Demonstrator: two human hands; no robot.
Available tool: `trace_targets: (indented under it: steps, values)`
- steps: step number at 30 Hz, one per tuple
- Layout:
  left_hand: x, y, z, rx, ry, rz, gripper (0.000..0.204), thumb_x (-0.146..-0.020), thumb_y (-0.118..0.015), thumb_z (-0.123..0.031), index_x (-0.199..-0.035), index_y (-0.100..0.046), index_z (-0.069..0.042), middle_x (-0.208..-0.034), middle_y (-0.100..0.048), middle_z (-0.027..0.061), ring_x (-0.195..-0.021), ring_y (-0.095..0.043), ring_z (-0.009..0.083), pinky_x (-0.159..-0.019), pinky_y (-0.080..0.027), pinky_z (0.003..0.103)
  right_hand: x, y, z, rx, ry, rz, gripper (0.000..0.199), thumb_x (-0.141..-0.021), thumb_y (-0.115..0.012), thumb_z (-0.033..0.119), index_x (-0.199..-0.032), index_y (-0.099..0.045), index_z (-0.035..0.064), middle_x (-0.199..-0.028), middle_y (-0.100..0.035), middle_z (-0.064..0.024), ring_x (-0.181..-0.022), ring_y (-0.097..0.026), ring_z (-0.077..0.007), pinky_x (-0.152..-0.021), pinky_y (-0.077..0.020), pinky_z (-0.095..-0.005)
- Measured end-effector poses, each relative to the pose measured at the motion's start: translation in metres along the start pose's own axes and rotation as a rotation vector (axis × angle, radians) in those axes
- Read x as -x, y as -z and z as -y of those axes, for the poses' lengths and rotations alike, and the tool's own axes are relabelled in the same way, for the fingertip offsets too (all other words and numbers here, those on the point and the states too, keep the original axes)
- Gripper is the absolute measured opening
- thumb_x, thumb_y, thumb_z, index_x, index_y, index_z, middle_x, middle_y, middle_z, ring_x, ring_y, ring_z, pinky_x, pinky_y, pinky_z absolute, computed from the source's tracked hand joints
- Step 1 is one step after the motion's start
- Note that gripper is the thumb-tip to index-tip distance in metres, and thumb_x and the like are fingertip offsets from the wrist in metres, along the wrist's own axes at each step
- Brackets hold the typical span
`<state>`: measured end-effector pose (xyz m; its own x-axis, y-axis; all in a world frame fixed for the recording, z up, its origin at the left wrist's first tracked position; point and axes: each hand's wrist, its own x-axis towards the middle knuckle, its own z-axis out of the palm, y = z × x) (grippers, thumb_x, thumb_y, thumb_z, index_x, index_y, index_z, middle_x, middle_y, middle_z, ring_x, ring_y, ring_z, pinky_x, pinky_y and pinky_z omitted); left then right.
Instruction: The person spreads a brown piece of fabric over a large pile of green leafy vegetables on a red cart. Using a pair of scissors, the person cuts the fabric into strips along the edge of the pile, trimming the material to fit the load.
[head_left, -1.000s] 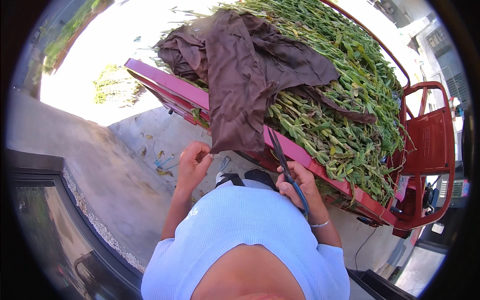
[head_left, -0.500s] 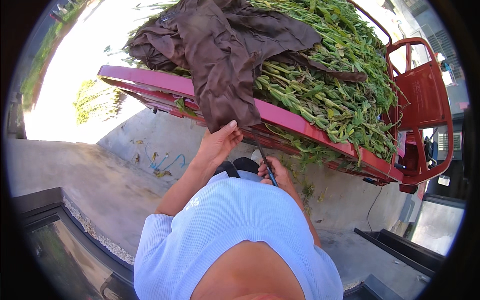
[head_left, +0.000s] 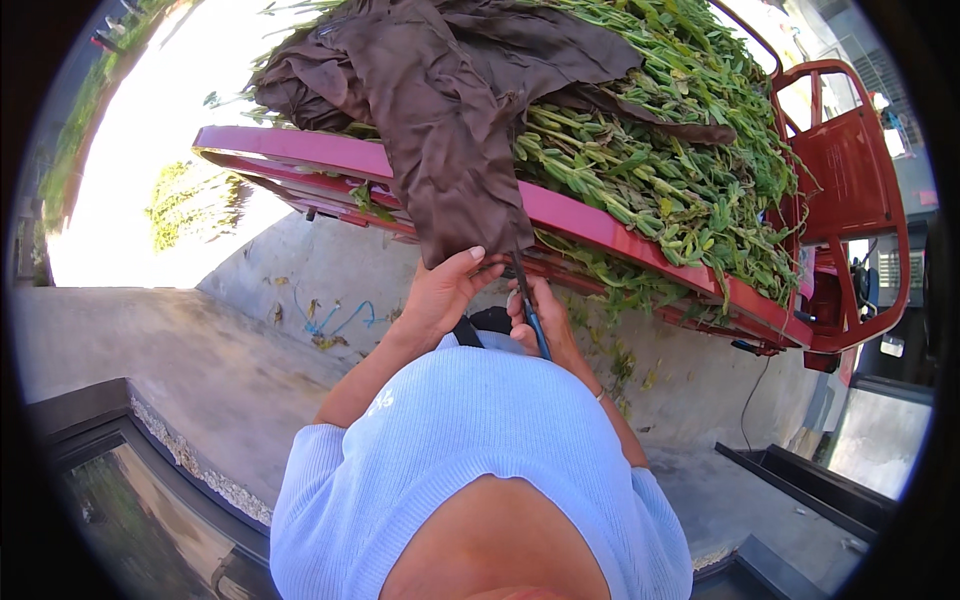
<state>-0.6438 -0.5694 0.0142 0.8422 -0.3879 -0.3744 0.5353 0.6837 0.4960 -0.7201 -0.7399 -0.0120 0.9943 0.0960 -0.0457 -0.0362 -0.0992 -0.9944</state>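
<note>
A dark brown satiny garment (head_left: 440, 130) lies crumpled over the cut green plants, and one length of it hangs over the red cart's side rail. My left hand (head_left: 450, 290) pinches the lower edge of this hanging part between thumb and fingers. Closed around a long thin tool (head_left: 533, 322), my right hand (head_left: 556, 318) is just to the right of the left one. The tool has a dark, narrow front end and a blue handle part; its exact kind is unclear. Its tip meets the garment's lower right corner.
The red cart (head_left: 600, 222) stretches across in front of me, heaped with leafy green stalks (head_left: 670, 190). Its red seat frame (head_left: 850, 180) stands at the right. Blue string (head_left: 340, 322) and dry leaves lie on the concrete floor (head_left: 260, 300). A dark window frame (head_left: 130, 450) is at lower left.
My right hand has moved up and slightly left, bringing the tool's tip up against the garment's lower edge. The left hand keeps its pinch and has shifted slightly right.
</note>
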Motion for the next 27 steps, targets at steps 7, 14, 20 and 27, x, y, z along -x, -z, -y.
trace_targets:
  steps: [7, 14, 20, 27]
  values:
    - [-0.003, 0.0, 0.004, 0.004, -0.023, 0.005, 0.029, -0.089, -0.056, -0.002, -0.118, -0.053, 0.001, -0.108, -0.062, 0.0126, -0.098, -0.063, 0.024, -0.087, -0.053, 0.039, 0.0, 0.004, 0.009, 0.072, -0.045, -0.044, 0.086, -0.071, -0.067, 0.069, -0.116, -0.054, -0.0033, -0.059, -0.042, 0.0032, -0.056, -0.044, -0.0075, -0.051, -0.036, -0.0241]
    - [-0.001, -0.002, 0.003, 0.029, -0.01, 0.167, 0.035, -0.092, -0.058, -0.017, -0.125, -0.051, -0.006, -0.121, -0.059, 0.0104, -0.112, -0.057, 0.0263, -0.097, -0.046, 0.045, 0.002, 0.018, 0.013, 0.162, 0.021, -0.079, 0.081, -0.068, -0.07, 0.066, -0.11, -0.058, -0.0021, -0.058, -0.045, 0.0022, -0.055, -0.046, -0.0067, -0.05, -0.0362, -0.0231]
    - [-0.003, -0.001, -0.003, 0.296, 0.028, 0.312, 0.044, -0.093, -0.056, -0.039, -0.129, -0.049, -0.014, -0.126, -0.057, 0.0069, -0.115, -0.055, 0.0256, -0.096, -0.045, 0.047, -0.005, 0.043, 0.041, 0.147, 0.092, -0.105, 0.084, -0.063, -0.07, 0.07, -0.105, -0.06, -0.0016, -0.061, -0.049, 0.0027, -0.055, -0.046, -0.0045, -0.049, -0.0353, -0.0202]
    - [-0.008, -0.009, -0.019, 0.418, -0.125, 0.485, 0.044, -0.097, -0.05, -0.04, -0.134, -0.044, -0.019, -0.126, -0.057, 0.0082, -0.118, -0.053, 0.0267, -0.097, -0.045, 0.046, -0.009, 0.062, 0.08, -0.02, 0.02, -0.117, 0.089, -0.063, -0.068, 0.072, -0.107, -0.054, -0.0039, -0.065, -0.05, 0.0037, -0.049, -0.045, -0.0016, -0.042, -0.0336, -0.0162]
